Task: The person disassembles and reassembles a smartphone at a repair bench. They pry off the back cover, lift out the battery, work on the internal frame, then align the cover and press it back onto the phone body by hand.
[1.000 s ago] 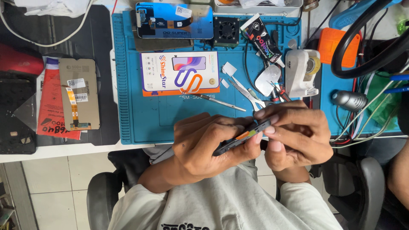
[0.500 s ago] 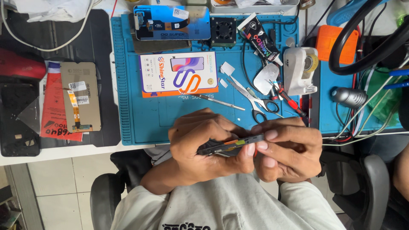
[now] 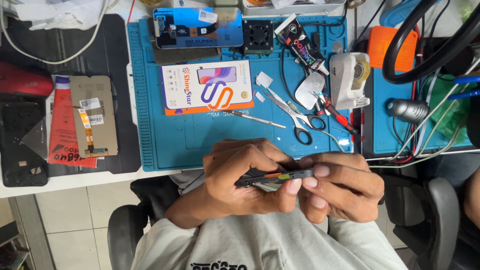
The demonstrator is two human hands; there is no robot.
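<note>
phone drawn off the mat and down toward the lap, still pinched edge-on in both hands

over the last second the left hand [image 3: 250, 175] and right hand [image 3: 340, 187] have come back from the blue work mat [image 3: 200, 135] to just above the grey shirt [image 3: 260, 245]; both stay clamped on the dark smartphone [image 3: 275, 178], fingertips working its edge near an orange and green tab. scissors [image 3: 295, 117] and the boxed replacement screen [image 3: 206, 87] lie untouched on the mat.
</note>
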